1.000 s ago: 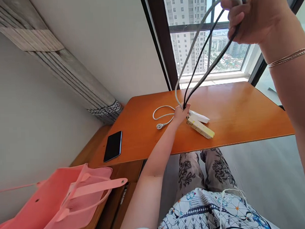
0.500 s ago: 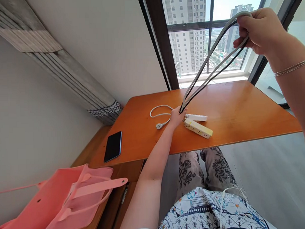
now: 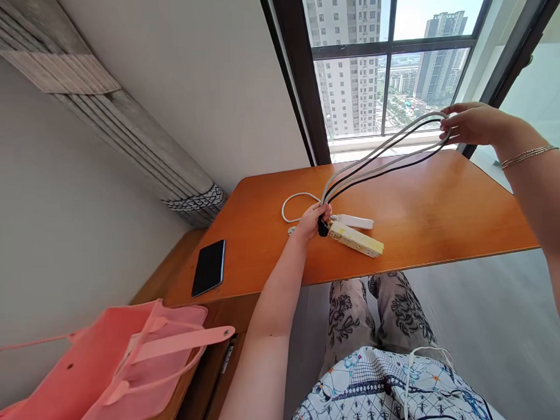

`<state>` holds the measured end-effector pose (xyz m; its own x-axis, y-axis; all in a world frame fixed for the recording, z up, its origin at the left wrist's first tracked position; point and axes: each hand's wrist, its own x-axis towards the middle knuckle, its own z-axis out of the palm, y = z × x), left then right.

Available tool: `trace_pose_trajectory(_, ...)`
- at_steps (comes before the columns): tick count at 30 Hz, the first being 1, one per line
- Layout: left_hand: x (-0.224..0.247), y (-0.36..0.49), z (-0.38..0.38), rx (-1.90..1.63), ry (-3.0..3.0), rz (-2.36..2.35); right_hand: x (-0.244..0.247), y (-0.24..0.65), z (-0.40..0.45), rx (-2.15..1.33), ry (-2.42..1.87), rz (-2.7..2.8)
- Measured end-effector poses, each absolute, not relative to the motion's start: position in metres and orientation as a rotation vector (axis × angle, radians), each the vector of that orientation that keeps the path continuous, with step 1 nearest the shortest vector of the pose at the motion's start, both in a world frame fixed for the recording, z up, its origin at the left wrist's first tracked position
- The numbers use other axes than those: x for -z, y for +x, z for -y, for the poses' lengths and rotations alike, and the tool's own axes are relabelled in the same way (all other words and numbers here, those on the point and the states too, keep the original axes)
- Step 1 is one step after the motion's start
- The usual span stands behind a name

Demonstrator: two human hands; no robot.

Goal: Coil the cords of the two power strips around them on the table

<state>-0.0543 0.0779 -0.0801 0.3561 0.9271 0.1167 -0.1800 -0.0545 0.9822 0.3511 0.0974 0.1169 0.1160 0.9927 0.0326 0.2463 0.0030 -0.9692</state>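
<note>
A white cord and a black cord (image 3: 382, 150) run together in a long loop above the table. Their lower end is pinched in my left hand (image 3: 313, 221), with a black plug (image 3: 323, 227) showing below the fingers. My right hand (image 3: 467, 124) has its fingers hooked through the far end of the loop. Just right of my left hand lie a yellowish power strip (image 3: 357, 239) and a slim white strip (image 3: 354, 221). The white cord's tail (image 3: 284, 208) curls on the table, and its round plug (image 3: 292, 230) is partly hidden behind my left hand.
The orange wooden table (image 3: 464, 216) stands against the window. A dark phone (image 3: 208, 267) lies at its left end. A pink open bag (image 3: 129, 362) sits at the lower left. A gathered curtain (image 3: 144, 147) hangs along the left wall.
My right hand has come down with the loop, which now sags lower. My left hand has shifted slightly left and down, and the black plug has come into view.
</note>
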Motion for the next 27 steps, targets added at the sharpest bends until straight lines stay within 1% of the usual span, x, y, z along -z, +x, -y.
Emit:
trace_pose_trajectory(3,0.074,-0.053,-0.077,-1.1,1.258,-0.743,-0.071,0.357,-0.1,-0.862,-1.585,1.302)
trace_pose_trajectory(4,0.073,-0.053,-0.077,-1.101,1.251,-0.733,-0.055,0.357,-0.099,-0.747,-1.624,1.379)
trace_pose_trajectory(7,0.068,-0.057,-0.076,-1.104,1.227,-0.688,-0.017,0.357,-0.091,-0.203,-1.654,1.759)
trace_pose_trajectory(9,0.065,-0.061,-0.075,-1.113,1.208,-0.676,0.001,0.358,-0.084,0.149,-1.632,2.016)
trace_pose_trajectory(10,0.064,-0.063,-0.075,-1.123,1.203,-0.677,0.008,0.359,-0.08,0.286,-1.625,2.117)
trace_pose_trajectory(12,0.06,-0.067,-0.074,-1.155,1.206,-0.699,0.017,0.36,-0.073,0.44,-1.618,2.287)
trace_pose_trajectory(14,0.055,-0.07,-0.074,-1.188,1.217,-0.762,0.024,0.363,-0.068,0.441,-1.575,2.454)
trace_pose_trajectory(17,0.049,-0.072,-0.074,-1.265,1.206,-0.886,0.029,0.367,-0.061,0.379,-1.393,2.659)
trace_pose_trajectory(22,0.041,-0.071,-0.077,-1.297,1.23,-1.0,0.026,0.372,-0.049,0.45,-1.223,2.565)
trace_pose_trajectory(27,0.035,-0.065,-0.076,-1.34,1.279,-1.016,0.027,0.371,-0.039,0.271,-1.15,2.491)
